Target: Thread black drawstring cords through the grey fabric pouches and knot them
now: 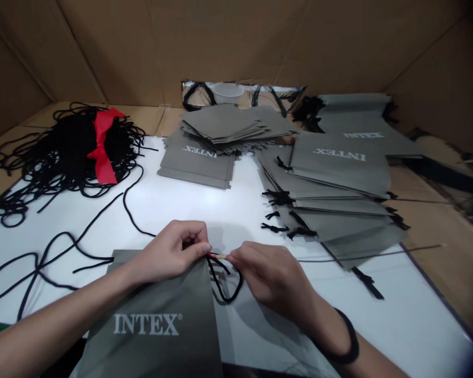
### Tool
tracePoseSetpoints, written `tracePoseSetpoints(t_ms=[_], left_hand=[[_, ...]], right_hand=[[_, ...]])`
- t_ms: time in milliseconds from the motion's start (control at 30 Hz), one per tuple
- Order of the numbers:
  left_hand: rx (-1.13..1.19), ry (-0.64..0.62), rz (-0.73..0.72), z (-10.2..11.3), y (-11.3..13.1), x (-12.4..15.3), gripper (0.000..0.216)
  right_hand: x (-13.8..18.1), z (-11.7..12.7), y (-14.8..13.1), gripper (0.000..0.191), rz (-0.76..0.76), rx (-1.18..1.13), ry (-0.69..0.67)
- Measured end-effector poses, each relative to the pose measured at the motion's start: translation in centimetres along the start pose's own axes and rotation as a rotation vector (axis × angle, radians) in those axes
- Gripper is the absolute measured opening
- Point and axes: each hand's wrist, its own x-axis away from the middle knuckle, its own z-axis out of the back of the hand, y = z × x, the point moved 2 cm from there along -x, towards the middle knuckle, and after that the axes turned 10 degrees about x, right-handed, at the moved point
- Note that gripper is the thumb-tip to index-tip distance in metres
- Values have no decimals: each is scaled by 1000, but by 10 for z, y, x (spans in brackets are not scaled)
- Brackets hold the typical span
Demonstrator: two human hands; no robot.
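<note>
A grey INTEX pouch (153, 320) lies flat near me on the white tabletop (205, 210). My left hand (169, 252) pinches the pouch's top right corner with closed fingers. My right hand (268, 275) is closed in a pinch on a thin pale stick with a red end (217, 255), which spans the gap between the two hands. A black cord (224, 283) loops down from that stick onto the table beside the pouch. A black band circles my right wrist.
A tangled heap of black cords (67, 152) tied with a red ribbon (101, 147) sits far left, loose cords trailing toward me. Stacks of grey INTEX pouches lie at the centre back (205, 157) and right (331, 184). Cardboard walls (236, 47) surround the table.
</note>
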Motion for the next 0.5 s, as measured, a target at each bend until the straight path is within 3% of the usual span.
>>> tracePoseSetpoints(t_ms=[267, 433, 500], left_hand=[[51, 35, 30, 5, 10, 2, 25], [-62, 41, -12, 2, 6, 2, 28], [-96, 24, -41, -1, 4, 2, 28]], right_hand=[[-4, 7, 3, 17, -91, -199, 20], [-7, 7, 0, 48, -211, -203, 25], [-8, 4, -4, 51, -261, -208, 51]])
